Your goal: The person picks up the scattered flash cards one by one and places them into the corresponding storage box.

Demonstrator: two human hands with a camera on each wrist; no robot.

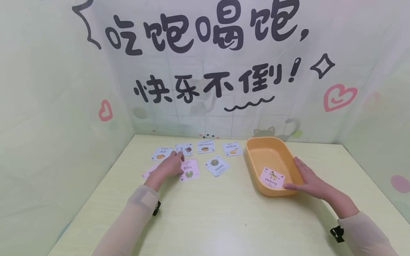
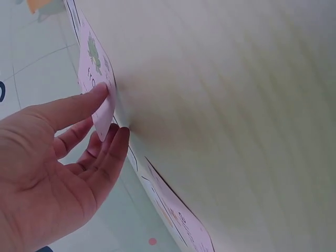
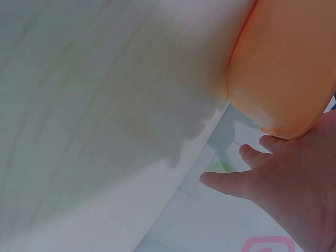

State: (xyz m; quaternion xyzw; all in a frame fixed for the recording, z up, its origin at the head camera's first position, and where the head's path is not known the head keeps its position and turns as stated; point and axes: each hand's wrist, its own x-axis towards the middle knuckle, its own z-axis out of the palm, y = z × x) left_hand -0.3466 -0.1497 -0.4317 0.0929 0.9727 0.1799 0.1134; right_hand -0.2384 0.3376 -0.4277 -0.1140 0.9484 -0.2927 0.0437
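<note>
My left hand [image 1: 168, 165] pinches a pink frog card [image 2: 93, 68] at one edge, thumb on its face and fingers behind. Another pink card [image 1: 148, 171] lies partly hidden by that wrist. Just beyond are a pale blue pie card [image 1: 161, 153] and a second blue card [image 1: 188, 150] partly covered by the fingers. My right hand [image 1: 310, 181] holds the near right corner of an orange plastic bin [image 1: 253, 170], thumb over the rim and fingers along the outer side. A pink zebra card [image 1: 271, 178] leans inside the bin's near end.
Blue cards showing a hamburger [image 1: 205, 146], bread [image 1: 232, 149] and a plate of food [image 1: 217, 166] lie between the left hand and the bin. The pale wooden table [image 1: 208, 220] meets a printed curtain [image 1: 198, 121] at the back and sides.
</note>
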